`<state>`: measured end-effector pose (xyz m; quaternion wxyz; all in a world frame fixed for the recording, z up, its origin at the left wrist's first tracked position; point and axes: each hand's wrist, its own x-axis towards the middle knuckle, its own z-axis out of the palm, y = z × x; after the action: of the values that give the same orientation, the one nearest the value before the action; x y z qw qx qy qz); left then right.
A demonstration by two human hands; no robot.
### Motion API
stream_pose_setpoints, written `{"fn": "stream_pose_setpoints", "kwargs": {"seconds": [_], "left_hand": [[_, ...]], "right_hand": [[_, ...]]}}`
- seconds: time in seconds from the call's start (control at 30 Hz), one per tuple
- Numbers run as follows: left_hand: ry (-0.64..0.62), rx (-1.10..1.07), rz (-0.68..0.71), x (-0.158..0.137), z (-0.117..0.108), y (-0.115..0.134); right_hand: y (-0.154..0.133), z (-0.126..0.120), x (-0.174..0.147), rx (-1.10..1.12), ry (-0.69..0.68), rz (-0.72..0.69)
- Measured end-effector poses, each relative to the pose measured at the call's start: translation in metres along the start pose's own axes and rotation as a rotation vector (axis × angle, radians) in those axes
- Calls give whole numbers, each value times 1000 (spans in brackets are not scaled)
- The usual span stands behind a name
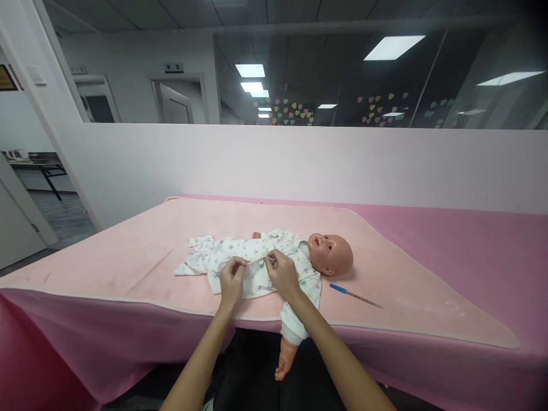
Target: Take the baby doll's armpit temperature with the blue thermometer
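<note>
A baby doll (331,254) lies on its back with its head to the right, dressed in a white printed baby shirt (261,282) and matching trousers (199,257). My left hand (232,278) pinches the shirt's front edge near the doll's waist. Farther right along that same edge, my right hand (281,273) is closed on the cloth by the chest. A small round snap shows between my hands. One doll arm (285,357) hangs over the near table edge, its sleeve pushed up below my right forearm.
Under the doll is a peach-coloured mat (141,251) over a pink table cover (462,245). A blue-capped thermometer (355,295) lies right of the doll, near its head. Behind the table stands a white half wall (321,162) with glass above.
</note>
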<state>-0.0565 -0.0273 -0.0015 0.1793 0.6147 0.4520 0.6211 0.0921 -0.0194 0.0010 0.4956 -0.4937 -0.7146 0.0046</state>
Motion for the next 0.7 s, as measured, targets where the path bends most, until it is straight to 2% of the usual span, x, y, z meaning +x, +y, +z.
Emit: {"fn": "stream_pose_setpoints", "kwargs": {"seconds": [0.07,0.1,0.13,0.23,0.3,0.4,0.6,0.7], "left_hand": [[215,9,-30,0,-1,0],[255,68,-4,1,-1,2],[227,149,48,1,1,4],[-100,401,252,2,8,14],[-240,498,312,3,12,17],[-226,558,279,3,12,17],[-196,582,237,2,9,12],[-175,556,201,2,8,10]], "right_hand": [[-2,1,0,-41,-3,-10],[-3,1,0,-67,-13,-27],[-4,1,-1,-94,-22,-45],[-6,0,0,-123,9,-35],[-5,-2,1,-91,93,33],[1,-4,2,-57,202,131],[12,-12,5,-101,197,198],[16,-27,1,-133,272,239]]}}
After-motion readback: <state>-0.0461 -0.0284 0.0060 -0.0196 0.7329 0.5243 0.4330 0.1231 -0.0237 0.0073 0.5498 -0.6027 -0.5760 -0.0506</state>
